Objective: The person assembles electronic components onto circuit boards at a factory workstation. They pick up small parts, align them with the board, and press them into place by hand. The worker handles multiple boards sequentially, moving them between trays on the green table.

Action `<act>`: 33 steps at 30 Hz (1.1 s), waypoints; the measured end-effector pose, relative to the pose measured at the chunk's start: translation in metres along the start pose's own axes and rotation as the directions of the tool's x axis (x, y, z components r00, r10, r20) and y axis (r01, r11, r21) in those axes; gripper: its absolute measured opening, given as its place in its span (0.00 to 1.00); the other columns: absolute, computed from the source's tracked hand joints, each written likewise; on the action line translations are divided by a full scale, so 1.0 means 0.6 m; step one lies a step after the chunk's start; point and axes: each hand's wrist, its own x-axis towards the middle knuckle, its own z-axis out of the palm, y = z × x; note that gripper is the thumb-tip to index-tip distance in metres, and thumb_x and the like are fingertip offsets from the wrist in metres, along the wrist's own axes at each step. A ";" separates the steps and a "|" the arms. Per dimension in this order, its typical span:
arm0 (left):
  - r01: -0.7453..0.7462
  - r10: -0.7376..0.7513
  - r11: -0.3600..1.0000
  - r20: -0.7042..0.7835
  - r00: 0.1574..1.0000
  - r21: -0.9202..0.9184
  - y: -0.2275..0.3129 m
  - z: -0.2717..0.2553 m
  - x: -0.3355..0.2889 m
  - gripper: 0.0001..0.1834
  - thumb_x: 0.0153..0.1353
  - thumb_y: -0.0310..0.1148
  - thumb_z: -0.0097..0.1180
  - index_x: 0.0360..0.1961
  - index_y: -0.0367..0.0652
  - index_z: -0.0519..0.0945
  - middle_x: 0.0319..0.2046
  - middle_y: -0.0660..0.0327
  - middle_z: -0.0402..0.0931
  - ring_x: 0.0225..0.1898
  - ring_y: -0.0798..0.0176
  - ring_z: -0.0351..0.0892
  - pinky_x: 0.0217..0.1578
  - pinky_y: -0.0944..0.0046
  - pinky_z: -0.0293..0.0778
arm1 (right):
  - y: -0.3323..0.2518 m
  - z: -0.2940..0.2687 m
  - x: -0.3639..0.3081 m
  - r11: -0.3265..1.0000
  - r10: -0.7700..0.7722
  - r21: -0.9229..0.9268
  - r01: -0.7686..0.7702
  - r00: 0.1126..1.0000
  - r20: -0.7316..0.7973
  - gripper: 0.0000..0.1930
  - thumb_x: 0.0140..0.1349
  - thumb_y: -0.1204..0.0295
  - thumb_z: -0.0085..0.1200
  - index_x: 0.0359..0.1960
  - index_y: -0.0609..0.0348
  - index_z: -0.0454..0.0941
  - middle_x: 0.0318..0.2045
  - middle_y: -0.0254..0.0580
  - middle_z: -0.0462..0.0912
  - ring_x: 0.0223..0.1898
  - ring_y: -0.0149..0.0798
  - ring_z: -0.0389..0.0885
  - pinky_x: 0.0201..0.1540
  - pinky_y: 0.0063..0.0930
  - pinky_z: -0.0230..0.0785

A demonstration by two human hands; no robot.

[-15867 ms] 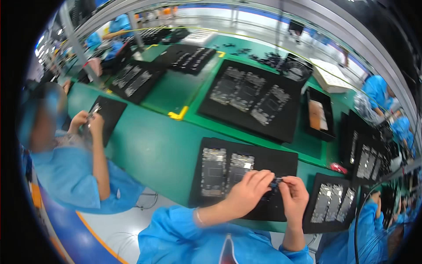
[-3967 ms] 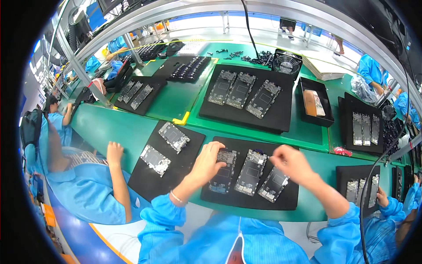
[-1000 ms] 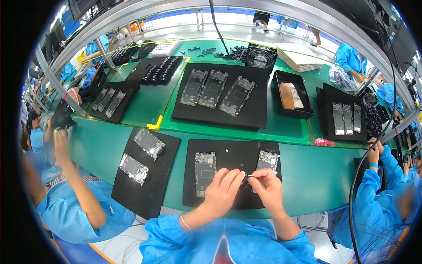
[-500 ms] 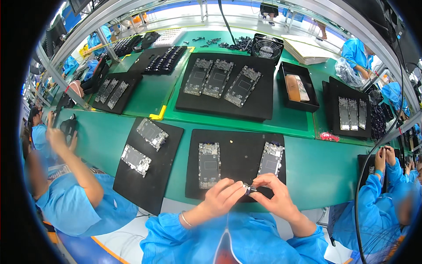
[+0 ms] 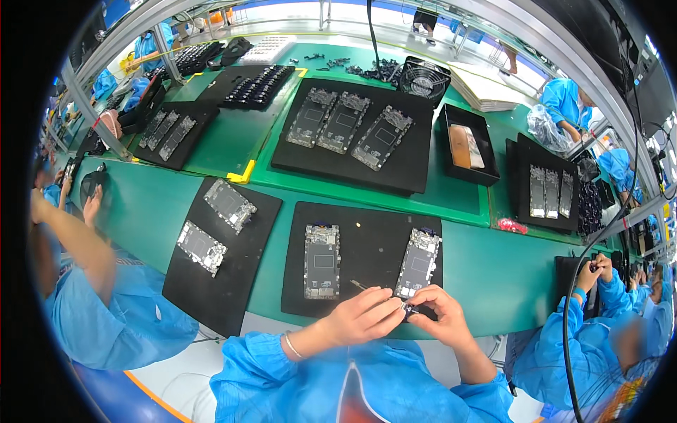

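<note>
Your left hand [image 5: 365, 313] and right hand [image 5: 443, 321] pinch one small dark part [image 5: 410, 309] between them.
You grip the part in your fingertips at the near edge of a black mat [image 5: 370, 271], just in front of the right circuit board [image 5: 419, 262]; a slim pointed thing [image 5: 358, 285] juts out by your left fingers. The left circuit board [image 5: 322, 261] lies apart on that mat. Farther left, a slanted mat [image 5: 215, 296] carries two boards; beyond, on the green surface [image 5: 504, 282], a thick black pad [image 5: 307, 166] bears three.
</note>
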 end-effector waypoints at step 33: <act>0.228 -0.211 0.960 0.113 0.971 -0.164 -0.028 -0.018 -0.050 0.24 0.38 0.14 0.56 0.41 0.36 0.70 0.38 0.53 0.74 0.43 0.48 0.75 0.44 0.53 0.76 | 0.021 0.061 0.038 0.638 -0.588 -0.508 0.578 0.792 0.164 0.17 0.41 0.73 0.67 0.35 0.56 0.75 0.33 0.38 0.79 0.33 0.41 0.79 0.35 0.29 0.75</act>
